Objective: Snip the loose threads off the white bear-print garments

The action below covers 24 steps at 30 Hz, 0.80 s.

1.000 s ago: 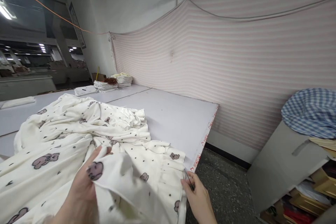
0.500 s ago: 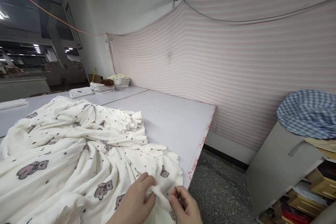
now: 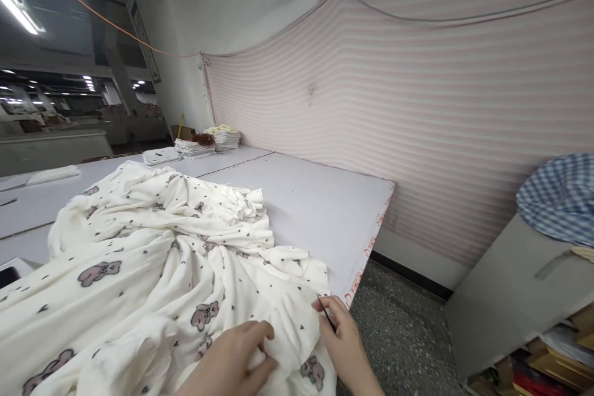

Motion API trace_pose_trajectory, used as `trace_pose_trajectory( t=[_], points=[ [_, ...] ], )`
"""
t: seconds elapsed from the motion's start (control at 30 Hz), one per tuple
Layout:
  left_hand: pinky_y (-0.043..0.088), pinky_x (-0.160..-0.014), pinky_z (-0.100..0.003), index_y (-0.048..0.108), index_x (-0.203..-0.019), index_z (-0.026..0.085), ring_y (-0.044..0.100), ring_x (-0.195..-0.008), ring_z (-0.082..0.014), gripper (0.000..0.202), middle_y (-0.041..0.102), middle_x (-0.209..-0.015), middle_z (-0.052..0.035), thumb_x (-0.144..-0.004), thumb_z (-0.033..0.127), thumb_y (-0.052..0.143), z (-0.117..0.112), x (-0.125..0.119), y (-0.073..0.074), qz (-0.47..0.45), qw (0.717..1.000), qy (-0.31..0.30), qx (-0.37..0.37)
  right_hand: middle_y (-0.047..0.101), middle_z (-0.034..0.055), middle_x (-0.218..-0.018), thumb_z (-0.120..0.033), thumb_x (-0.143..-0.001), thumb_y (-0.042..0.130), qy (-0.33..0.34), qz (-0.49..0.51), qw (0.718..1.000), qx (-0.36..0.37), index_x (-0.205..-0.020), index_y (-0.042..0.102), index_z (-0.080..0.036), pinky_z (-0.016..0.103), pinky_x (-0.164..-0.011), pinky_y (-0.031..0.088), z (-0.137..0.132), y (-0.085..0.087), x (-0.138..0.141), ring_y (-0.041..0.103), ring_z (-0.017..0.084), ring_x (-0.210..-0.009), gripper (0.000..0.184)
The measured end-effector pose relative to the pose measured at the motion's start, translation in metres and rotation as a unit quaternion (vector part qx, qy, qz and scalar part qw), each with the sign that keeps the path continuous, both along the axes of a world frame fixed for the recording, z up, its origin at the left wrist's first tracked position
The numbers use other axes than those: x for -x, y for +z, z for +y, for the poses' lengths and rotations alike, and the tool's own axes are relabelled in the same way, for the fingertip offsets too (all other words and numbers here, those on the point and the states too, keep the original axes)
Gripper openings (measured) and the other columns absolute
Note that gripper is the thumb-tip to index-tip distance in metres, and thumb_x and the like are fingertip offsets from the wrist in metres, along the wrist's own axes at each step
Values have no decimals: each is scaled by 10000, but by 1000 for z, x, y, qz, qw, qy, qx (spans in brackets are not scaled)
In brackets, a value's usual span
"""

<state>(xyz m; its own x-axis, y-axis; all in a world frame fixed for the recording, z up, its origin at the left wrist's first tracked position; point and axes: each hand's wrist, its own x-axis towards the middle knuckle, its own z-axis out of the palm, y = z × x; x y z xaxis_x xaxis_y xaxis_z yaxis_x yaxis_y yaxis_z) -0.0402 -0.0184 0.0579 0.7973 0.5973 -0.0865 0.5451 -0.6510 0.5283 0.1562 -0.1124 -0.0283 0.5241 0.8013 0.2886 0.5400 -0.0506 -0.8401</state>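
Cloth (image 3: 139, 253) lies at both hands (image 3: 239, 352), the right (image 3: 343, 337) holding a dark tool (image 3: 329, 320)

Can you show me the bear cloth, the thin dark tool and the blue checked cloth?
Bear cloth (image 3: 192, 269): head view, on its creased middle.
Thin dark tool (image 3: 330, 321): head view, on its dark shaft.
Blue checked cloth (image 3: 561, 198): head view, on its bunched middle.

Lower left: printed fabric (image 3: 143, 257), soft matt cloth, wrinkled. Centre: tabletop (image 3: 320, 210), smooth, matt. Upper right: striped sheet (image 3: 417, 105), thin matt cloth. Right edge: checked bundle (image 3: 561, 198), woven cloth; cabinet (image 3: 505, 284) below, smooth. Lower right: floor (image 3: 394, 315), stone-like.
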Motion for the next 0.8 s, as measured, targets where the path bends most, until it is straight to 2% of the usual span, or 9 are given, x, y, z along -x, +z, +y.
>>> trace_pose_trajectory(
  t=[0.1,0.17,0.23,0.3,0.4,0.47,0.6,0.7,0.8],
  points=[
    [486,-716,-407,644,-946,191,657,-837,-326,265,675,-939,-91,-710,309,628,-13,-7,-6,94,995,-17,-31,643,47,-1109,-38,-697,444,38,-5,999,14,-1001,661,-239,284,-878,475,-15,-10,7,618,202,-1022,425],
    [495,-703,-446,644,-951,160,657,-819,-360,325,675,-920,-111,-682,342,658,-19,-11,-13,125,990,-22,-56,576,46,-1283,-36,-666,464,38,-30,998,35,-1022,680,-268,312,-871,484,-22,-19,16,628,225,-1041,476],
    [503,-680,-452,640,-947,150,659,-791,-365,318,670,-921,-116,-677,316,650,-22,-13,-22,140,986,-29,-80,543,49,-1336,-68,-695,484,24,-47,997,50,-922,695,-262,314,-800,503,-24,-22,24,658,234,-976,365],
    [510,-660,-424,618,-1054,157,663,-780,-339,375,651,-1001,-121,-685,228,606,-23,-13,-31,137,985,-31,-104,620,67,-1214,-127,-770,481,32,-31,998,39,-829,670,-233,292,-750,501,-21,-17,30,668,224,-911,225],
    [505,-689,-342,512,-1251,220,659,-831,-263,538,611,-1123,-111,-733,83,472,-21,-11,-43,50,989,-50,-131,681,39,-847,-232,-843,470,42,30,999,2,-839,636,-209,239,-609,475,-14,1,31,644,183,-697,167],
    [490,-729,-292,512,-1230,236,642,-857,-212,495,620,-1072,-89,-790,53,377,-19,-9,-48,-66,989,-75,-113,648,10,-728,-264,-842,480,24,48,998,-14,-828,628,-203,222,-532,436,-11,13,30,592,161,-591,160],
    [473,-729,-264,580,-969,216,606,-817,-182,260,603,-899,-57,-877,142,348,-17,-8,-48,-256,966,-31,-31,624,16,-755,-264,-802,538,2,6,999,-49,-799,625,-217,237,-633,466,-16,28,27,606,186,-711,99],
    [465,-720,-284,580,-884,219,588,-792,-195,184,585,-837,-48,-900,226,398,-18,-8,-44,-302,953,24,4,643,43,-847,-310,-801,587,45,-12,998,-38,-907,662,-235,243,-696,495,-26,28,29,635,203,-797,150],
    [464,-715,-300,585,-876,219,579,-774,-205,164,577,-814,-46,-895,298,442,-19,-6,-43,-312,948,60,13,675,43,-839,-371,-834,572,46,-4,998,-34,-948,699,-265,223,-663,503,-31,21,38,661,188,-743,200]
  ],
)
